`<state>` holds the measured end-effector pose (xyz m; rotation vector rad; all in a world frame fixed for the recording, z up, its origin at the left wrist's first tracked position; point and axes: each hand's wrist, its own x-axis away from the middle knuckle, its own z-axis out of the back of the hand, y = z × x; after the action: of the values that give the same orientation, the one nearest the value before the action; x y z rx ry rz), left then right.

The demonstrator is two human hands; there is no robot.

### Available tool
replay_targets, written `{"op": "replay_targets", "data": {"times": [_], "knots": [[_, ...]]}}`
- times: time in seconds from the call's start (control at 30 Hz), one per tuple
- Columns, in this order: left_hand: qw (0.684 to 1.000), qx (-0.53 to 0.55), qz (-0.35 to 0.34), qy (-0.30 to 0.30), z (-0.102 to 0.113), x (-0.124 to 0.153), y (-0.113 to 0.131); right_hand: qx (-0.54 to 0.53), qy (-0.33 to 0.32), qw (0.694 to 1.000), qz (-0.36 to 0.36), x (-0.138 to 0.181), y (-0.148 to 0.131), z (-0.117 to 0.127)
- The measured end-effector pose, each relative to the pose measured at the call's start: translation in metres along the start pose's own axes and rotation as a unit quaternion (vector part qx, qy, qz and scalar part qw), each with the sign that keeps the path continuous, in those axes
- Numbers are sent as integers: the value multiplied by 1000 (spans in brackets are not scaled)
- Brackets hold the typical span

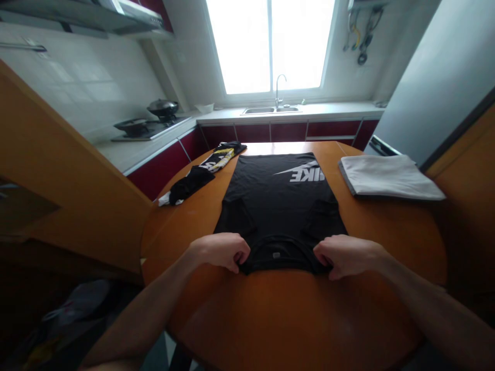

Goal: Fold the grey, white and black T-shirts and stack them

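A black T-shirt (278,201) lies flat on the round wooden table (301,319), its collar toward me and its sleeves folded inward. White lettering and a swoosh show near its far right edge. My left hand (222,250) pinches the shirt at the shoulder left of the collar. On the other side of the collar, my right hand (346,253) grips the matching shoulder, fingers curled into the cloth.
Crumpled dark clothes (209,170) with yellow and white patches lie at the table's far left. A folded white cloth (389,176) rests at the right. Behind are a counter with a sink (259,110), a stove (154,129) with pans, and a fridge (429,77).
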<state>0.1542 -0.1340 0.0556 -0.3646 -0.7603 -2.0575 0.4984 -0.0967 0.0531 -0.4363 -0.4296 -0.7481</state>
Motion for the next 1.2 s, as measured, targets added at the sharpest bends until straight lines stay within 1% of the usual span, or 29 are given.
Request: {"op": "replay_targets", "data": {"times": [0.2,0.37,0.47,0.57,0.7,0.77,0.9,0.97,1.1,1.2], "knots": [[999,9,-27,18,1,6,-6,13,10,1000,6,1,0,2],[995,15,-53,79,11,7,-17,18,12,1000,14,4,0,6],[992,24,-72,104,16,5,-23,26,7,1000,1,3,1,6],[989,22,-76,124,16,3,-29,26,9,1000,-11,1,3,4],[988,15,-78,136,12,-1,-36,-6,21,1000,8,0,10,5],[986,16,-81,146,11,-2,-38,-24,45,998,23,1,17,7],[980,23,-79,180,14,-2,-43,-60,141,987,51,-3,37,8],[977,33,-73,198,17,-1,-46,-79,181,979,52,-8,48,9],[964,56,-65,251,19,-6,-58,-116,222,968,22,-23,64,10],[954,76,-42,288,17,-14,-71,-153,243,958,16,-36,74,9]]}}
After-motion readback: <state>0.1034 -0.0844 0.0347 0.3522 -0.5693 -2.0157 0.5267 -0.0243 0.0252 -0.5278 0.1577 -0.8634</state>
